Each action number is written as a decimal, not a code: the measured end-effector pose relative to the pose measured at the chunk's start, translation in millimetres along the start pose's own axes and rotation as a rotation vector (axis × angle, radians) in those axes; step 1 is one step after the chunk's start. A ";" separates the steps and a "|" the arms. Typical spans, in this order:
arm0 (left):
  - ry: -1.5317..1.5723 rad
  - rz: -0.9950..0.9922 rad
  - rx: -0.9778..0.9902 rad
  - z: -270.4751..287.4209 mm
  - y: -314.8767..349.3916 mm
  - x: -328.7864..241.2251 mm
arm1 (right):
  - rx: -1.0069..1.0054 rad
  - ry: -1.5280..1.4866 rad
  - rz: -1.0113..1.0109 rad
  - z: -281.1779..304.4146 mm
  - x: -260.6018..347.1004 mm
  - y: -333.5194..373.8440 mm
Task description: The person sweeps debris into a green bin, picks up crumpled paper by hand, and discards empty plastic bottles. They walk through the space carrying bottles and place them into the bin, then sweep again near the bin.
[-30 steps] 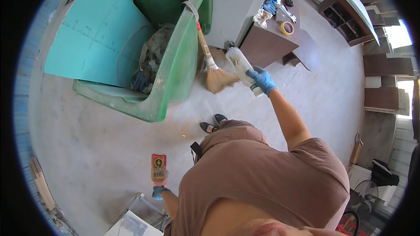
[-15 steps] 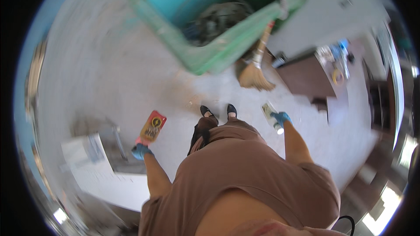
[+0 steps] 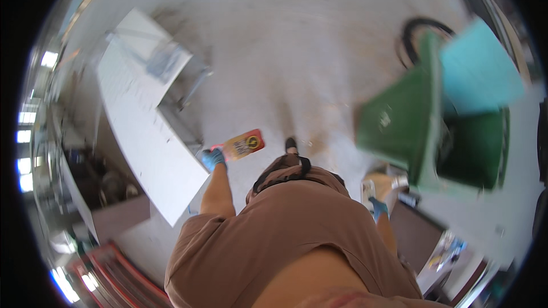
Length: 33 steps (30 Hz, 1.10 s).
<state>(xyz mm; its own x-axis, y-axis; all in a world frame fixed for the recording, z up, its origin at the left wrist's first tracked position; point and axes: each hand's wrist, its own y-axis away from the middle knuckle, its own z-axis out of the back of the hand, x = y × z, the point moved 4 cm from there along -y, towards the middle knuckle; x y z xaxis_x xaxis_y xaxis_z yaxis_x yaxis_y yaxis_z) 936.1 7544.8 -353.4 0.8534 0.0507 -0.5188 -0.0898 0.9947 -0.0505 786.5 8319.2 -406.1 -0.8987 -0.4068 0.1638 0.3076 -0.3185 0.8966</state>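
My left hand [image 3: 214, 158], in a blue glove, is closed round the pink end of a flat red-and-yellow package [image 3: 244, 145]. The package carries a dark round emblem and points away to the right, above the floor. On the other side, my right hand [image 3: 378, 207], also gloved in blue, hangs low with its fingers round a pale, flat package [image 3: 369, 192]. That package is blurred, and I cannot make out its exact kind. Just past it are the straw bristles of a broom [image 3: 386, 183], partly hidden by the bin.
A large green bin [image 3: 399, 115] with a turquoise lid [image 3: 482, 65] stands at the right, a black hose or tyre [image 3: 412, 37] behind it. White tables [image 3: 145, 137] run along the left. A brown table [image 3: 415, 229] with small items is at the lower right.
My body has turned left, so the bin and broom have shifted right and the white tables loom nearer on the left. Both hands still hold their packages.
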 end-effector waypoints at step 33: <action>0.551 0.385 -0.206 -221.6 -505.2 -407.9 | 0.333 0.909 0.890 -666.8 1222.8 128.0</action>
<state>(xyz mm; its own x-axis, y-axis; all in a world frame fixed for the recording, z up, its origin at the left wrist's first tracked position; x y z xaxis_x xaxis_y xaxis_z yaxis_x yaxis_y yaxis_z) 519.6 7001.7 -305.4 0.3616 0.2890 -0.8864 -0.4757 0.8749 0.0912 -64.6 7210.1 -365.4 0.1401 -0.8355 0.5313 0.4732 0.5279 0.7053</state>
